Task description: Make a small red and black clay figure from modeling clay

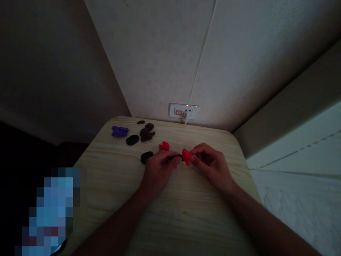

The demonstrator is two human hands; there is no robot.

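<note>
My right hand (pixel 213 163) has its fingertips closed on a bright red, lumpy, clay-like piece (pixel 187 156), above the middle of the pale wood-grain table (pixel 181 224). My left hand (pixel 159 170) pinches a small dark piece (pixel 182 157), which meets the left side of the red one; its full shape I cannot tell. Just beyond my left hand lies a smaller red lump (pixel 164 146); farther left are dark brown lumps (pixel 146 134) and a purple, folded-looking lump (pixel 119 131).
</note>
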